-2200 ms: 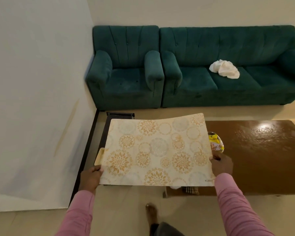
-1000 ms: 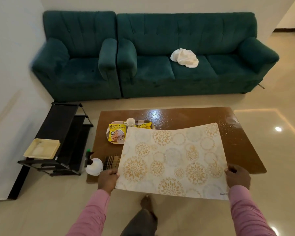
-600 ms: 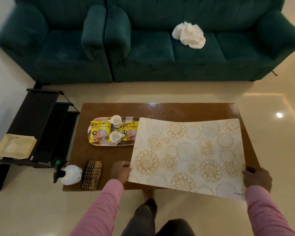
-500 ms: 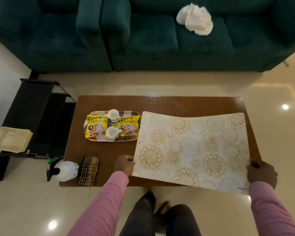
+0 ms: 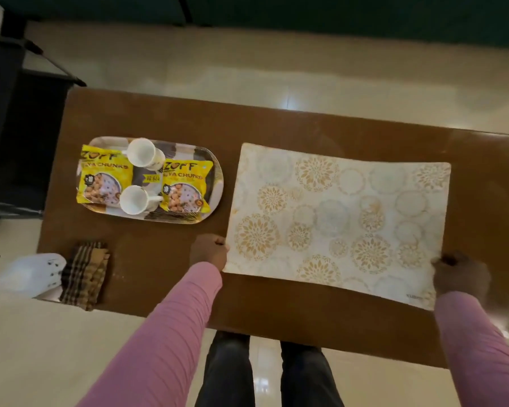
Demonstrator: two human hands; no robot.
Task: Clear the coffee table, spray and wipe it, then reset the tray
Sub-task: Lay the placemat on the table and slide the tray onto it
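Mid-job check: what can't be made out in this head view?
Head view:
White plastic spray bottle: nozzle end cut off by the left edge.
Brown wooden coffee table: part hidden under the cream floral placemat.
Dark green sofa: mostly cut off by the top edge.
Placemat's corner lettering: blurred.

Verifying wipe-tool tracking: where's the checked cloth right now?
Head view: the checked cloth lies at the near-left corner of the coffee table, beside the white spray bottle on its left, with the tray farther back.
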